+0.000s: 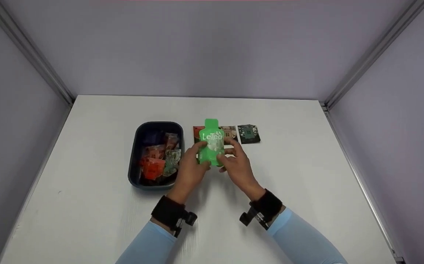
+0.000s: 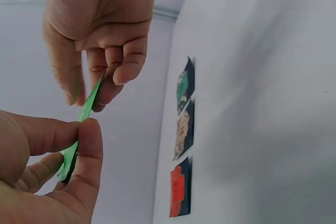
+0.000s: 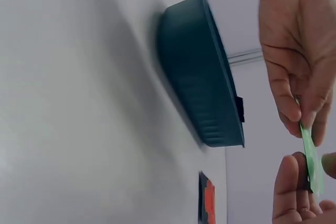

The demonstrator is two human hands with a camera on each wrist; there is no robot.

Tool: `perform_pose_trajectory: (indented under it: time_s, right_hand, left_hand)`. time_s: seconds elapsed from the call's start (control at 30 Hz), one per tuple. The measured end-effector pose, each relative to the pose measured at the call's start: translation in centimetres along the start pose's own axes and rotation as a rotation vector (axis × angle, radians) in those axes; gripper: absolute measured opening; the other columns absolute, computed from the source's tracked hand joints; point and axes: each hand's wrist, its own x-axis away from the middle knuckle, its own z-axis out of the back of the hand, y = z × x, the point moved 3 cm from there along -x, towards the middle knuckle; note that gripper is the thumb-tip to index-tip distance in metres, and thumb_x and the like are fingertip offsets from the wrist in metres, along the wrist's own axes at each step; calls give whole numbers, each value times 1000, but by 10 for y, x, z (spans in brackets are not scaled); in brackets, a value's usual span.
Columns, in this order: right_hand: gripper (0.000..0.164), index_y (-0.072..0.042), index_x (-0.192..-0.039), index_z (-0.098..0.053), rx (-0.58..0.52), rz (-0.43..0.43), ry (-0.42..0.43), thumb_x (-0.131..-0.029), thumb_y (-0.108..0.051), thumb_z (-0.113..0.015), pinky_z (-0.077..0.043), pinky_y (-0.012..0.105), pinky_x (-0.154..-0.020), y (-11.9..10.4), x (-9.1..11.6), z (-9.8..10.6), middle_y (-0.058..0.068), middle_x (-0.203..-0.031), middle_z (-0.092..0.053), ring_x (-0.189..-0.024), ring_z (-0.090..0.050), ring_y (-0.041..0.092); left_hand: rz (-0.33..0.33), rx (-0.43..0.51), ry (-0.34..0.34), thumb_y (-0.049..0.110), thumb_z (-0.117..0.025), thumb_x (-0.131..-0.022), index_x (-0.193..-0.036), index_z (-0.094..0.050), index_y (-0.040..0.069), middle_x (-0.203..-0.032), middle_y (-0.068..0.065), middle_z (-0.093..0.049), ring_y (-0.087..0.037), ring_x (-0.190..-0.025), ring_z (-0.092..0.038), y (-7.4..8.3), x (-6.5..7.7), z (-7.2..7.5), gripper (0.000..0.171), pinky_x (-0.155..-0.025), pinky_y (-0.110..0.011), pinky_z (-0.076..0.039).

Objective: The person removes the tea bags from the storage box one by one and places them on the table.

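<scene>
A flat green bottle-shaped sachet (image 1: 212, 145) with white "LeTea" lettering is held up in front of me, its narrow neck pointing away. My left hand (image 1: 192, 165) pinches its left side between thumb and fingers, and the left wrist view shows the sachet (image 2: 85, 113) edge-on in that grip. On the other side, my right hand (image 1: 239, 168) has its fingers at the sachet's back edge. Its thumb stands off the front face in both wrist views.
Left of the hands stands a dark blue-green tub (image 1: 133, 161) holding several red, green and clear-wrapped packets. Beyond the sachet, a red packet (image 1: 197, 132), a tan packet (image 1: 229, 132) and a green-and-black packet (image 1: 249, 134) lie in a row on the white table (image 1: 289, 165). Walls enclose the table.
</scene>
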Motion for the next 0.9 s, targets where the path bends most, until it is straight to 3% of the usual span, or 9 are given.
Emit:
perform_pose_trajectory:
  time_s: [0.2, 0.37, 0.53, 0.7, 0.9]
  right_hand:
    - [36, -11, -129, -61, 41, 18, 75, -95, -14, -74, -61, 36, -68, 18, 1, 7, 13, -123, -61, -83, -68, 24]
    - [32, -8, -125, -63, 34, 3, 174, -94, -5, -72, -60, 33, -66, 34, -4, 31, 12, -124, -64, -83, -66, 22]
    - [33, -9, -128, -61, 98, -64, 259, -96, -4, -70, -61, 45, -73, 53, -14, 80, 12, -124, -63, -88, -68, 29]
    - [33, -8, -132, -59, 194, -108, 330, -100, -9, -66, -58, 56, -82, 66, -37, 140, 15, -107, -60, -95, -67, 43]
    - [35, -9, -137, -57, 350, -149, 372, -102, -12, -61, -55, 33, -69, 78, -71, 182, 16, -103, -61, -91, -66, 39]
  left_hand:
    - [-27, -82, -27, -1, -70, -93, -148, -53, 13, -134, -14, -59, -21, -91, -67, -4, -11, -24, 59, -73, -33, -57]
    - [-71, -121, -72, -1, -65, -95, -149, -51, 12, -135, -15, -59, -25, -104, -66, -10, -16, -41, 57, -81, -38, -55]
    - [-113, -225, -109, -1, -60, -96, -144, -57, 8, -132, -17, -61, -31, -115, -64, -25, -11, -49, 49, -95, -44, -53]
    - [-216, -403, -105, -2, -65, -93, -132, -65, 2, -128, -20, -64, -39, -124, -58, -43, -5, -49, 40, -106, -49, -45]
    - [-324, -567, -100, -4, -68, -86, -122, -66, -5, -120, -25, -65, -45, -121, -58, -56, -5, -44, 36, -109, -54, -42]
